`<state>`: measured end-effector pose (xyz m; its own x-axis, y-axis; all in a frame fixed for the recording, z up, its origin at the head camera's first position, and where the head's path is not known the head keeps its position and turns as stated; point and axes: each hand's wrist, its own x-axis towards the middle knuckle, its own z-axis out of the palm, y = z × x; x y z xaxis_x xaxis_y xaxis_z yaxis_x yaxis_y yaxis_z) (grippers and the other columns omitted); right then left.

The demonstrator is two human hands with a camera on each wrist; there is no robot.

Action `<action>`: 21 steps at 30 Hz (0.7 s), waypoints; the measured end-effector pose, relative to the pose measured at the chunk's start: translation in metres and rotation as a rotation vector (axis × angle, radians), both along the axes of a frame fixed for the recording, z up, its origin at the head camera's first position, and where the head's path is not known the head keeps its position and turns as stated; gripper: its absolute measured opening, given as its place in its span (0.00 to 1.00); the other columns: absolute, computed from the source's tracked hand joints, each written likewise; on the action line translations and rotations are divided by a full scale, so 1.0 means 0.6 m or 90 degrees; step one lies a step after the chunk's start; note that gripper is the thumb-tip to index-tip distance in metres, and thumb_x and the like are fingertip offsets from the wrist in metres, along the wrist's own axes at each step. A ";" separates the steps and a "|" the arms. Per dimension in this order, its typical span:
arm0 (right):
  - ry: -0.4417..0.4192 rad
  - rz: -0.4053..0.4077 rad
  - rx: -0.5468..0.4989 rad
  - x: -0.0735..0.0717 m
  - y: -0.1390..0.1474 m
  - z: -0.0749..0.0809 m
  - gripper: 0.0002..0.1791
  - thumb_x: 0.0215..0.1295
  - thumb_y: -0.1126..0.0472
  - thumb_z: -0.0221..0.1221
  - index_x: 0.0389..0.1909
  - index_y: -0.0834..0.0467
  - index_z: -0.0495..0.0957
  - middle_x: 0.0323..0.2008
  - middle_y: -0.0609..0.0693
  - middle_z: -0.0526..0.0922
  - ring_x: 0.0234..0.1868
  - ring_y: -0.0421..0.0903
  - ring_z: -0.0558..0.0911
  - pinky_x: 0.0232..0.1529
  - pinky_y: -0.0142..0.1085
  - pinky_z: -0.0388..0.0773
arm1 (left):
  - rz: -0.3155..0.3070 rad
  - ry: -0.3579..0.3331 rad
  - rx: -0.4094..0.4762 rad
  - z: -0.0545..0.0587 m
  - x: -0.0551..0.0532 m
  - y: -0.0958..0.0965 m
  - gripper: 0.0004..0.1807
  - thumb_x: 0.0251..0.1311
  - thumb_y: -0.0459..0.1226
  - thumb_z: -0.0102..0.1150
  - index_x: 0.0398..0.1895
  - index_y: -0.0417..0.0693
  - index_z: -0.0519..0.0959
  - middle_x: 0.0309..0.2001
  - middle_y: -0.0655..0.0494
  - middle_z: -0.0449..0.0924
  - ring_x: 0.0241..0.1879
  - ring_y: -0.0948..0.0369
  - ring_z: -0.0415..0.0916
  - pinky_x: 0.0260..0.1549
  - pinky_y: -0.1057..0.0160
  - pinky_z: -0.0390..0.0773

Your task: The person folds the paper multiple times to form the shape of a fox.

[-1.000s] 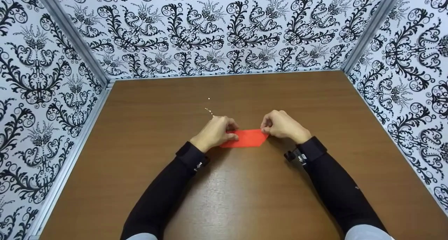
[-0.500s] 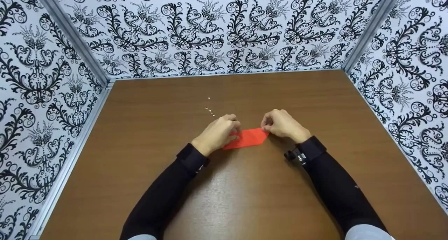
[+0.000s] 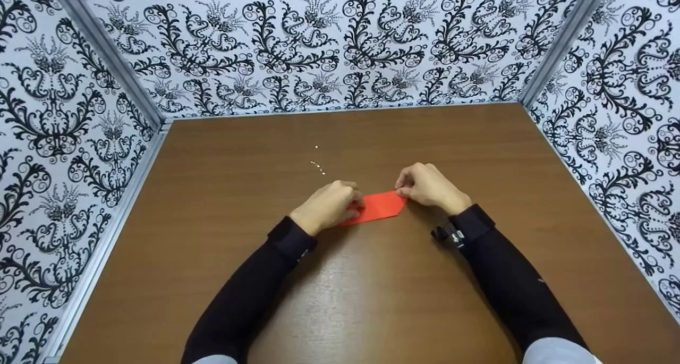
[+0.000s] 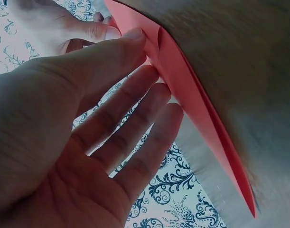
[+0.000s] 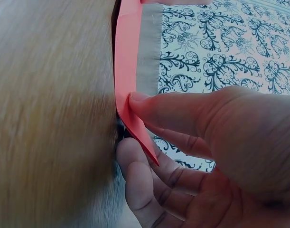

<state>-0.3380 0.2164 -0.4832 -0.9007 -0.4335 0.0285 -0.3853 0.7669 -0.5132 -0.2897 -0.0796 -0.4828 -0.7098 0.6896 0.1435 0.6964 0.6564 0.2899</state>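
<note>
So, the red paper strip (image 3: pixel 380 207) sits low at the desk (image 3: pixel 340 295), btwn the two hands, long axis running side to side w/ its right end a bit farther off than its left. R hand (image 3: pixel 429 187) has its grip on that pointed right end: thumb on one face, fingers round the other side, a small tip poking out past the thumb in the right wrist view. L hand (image 3: pixel 326 205) covers the opp. end, grip also on the strip, thumb pressed to the face; its other fingertips are at or just by one edge. From L hand, then, the strip runs right & slightly away; from R hand, left & slightly back toward the near side. Neither's nearer, as both are on it, & the mid part shows uncovered btwn them. Toward the left end, layers gape a little (left wrist view). Can't tell if the underside touches the desk.
</note>
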 end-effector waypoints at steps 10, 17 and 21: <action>-0.005 -0.013 -0.001 0.015 0.011 -0.005 0.04 0.76 0.61 0.77 0.46 0.55 0.96 0.40 0.51 0.97 0.39 0.47 0.87 0.46 0.40 0.80 | -0.001 0.002 0.004 -0.012 0.012 -0.001 0.09 0.73 0.37 0.81 0.52 0.46 0.96 0.50 0.47 0.93 0.51 0.49 0.94 0.55 0.49 0.95; 0.026 -0.021 0.002 0.028 0.019 -0.009 0.06 0.76 0.61 0.77 0.48 0.57 0.96 0.44 0.54 0.97 0.43 0.50 0.89 0.50 0.45 0.83 | -0.006 0.008 0.022 -0.016 0.017 -0.009 0.13 0.71 0.43 0.85 0.51 0.46 0.95 0.49 0.49 0.93 0.47 0.52 0.92 0.53 0.51 0.94; 0.047 -0.028 0.004 0.034 0.024 -0.013 0.06 0.77 0.61 0.76 0.49 0.57 0.96 0.45 0.55 0.97 0.44 0.52 0.91 0.51 0.48 0.84 | -0.014 0.015 0.034 -0.017 0.017 -0.014 0.14 0.71 0.44 0.85 0.52 0.47 0.95 0.48 0.50 0.92 0.47 0.53 0.92 0.53 0.52 0.94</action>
<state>-0.3175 0.2306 -0.4911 -0.9147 -0.3933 0.0929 -0.3872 0.7871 -0.4802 -0.2795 -0.0880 -0.4930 -0.6907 0.6959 0.1967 0.7174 0.6253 0.3071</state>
